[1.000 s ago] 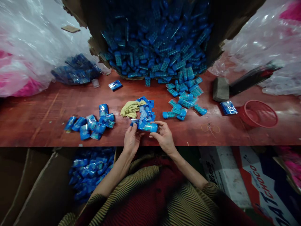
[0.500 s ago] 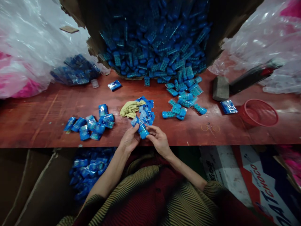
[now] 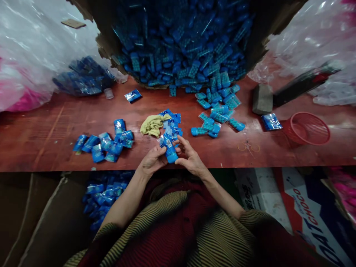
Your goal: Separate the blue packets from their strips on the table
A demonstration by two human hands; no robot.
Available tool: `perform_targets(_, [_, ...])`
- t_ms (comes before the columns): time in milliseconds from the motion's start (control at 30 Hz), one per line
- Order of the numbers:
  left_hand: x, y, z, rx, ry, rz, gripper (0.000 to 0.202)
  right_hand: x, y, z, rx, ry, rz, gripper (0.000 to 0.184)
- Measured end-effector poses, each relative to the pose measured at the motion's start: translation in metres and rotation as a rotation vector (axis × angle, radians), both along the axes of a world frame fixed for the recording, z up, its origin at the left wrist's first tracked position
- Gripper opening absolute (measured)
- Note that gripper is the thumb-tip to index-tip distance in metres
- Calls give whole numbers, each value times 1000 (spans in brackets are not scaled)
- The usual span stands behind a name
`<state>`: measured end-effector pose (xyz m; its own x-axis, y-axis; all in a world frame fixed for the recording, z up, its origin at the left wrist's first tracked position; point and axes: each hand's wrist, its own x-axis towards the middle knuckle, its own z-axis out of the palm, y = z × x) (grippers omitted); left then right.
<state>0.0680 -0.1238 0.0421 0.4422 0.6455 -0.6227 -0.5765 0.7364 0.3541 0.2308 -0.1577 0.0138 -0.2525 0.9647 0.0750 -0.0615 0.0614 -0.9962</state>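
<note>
My left hand grips a small blue-capped bottle by its left side, thumb on top. A blue printed wrapper with a white barcode patch covers its upper part, and the cap points toward me. My right hand is curled loosely at the right side, thumb by the cap, forefinger raised off it. Some of its fingertips are hidden behind the bottle. Just beyond lie flat blue wrappers and a crumpled yellow cloth. Several wrapped bottles lie to the left; unwrapped bottles of blue pellets lie to the right.
A torn carton full of blue bottles opens toward me. Right are a stone block, a blue packet and a red basket. Wrapped packs fill a space below the table edge. Plastic bags flank the carton.
The bottle has turned in my hands, so the barcode patch now faces up. My right forefinger has lifted and spread away from it. The view has shifted slightly.
</note>
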Motion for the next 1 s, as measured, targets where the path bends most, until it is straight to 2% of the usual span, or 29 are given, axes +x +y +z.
perform_targets(233, [-3,-4,-2,8,-17,-92,24,1,-1,11,-27,29,110,72])
perform_targets(333, [-2,-4,0,-11,-3,-107,24,2,-2,12,-33,32,99,71])
perform_targets(433, [3,-6,4,36,-12,-124,22,3,-2,14,-38,-4,65,67])
perform_targets(600, [10,-14,8,66,17,-75,21,4,-2,16,-88,72,83,64])
perform_targets(833, [18,-24,6,213,8,-61,39,1,-2,11,-63,57,35,64])
perform_targets(1000, [26,-28,5,200,65,20,32,1,-3,3,-85,61,-14,63])
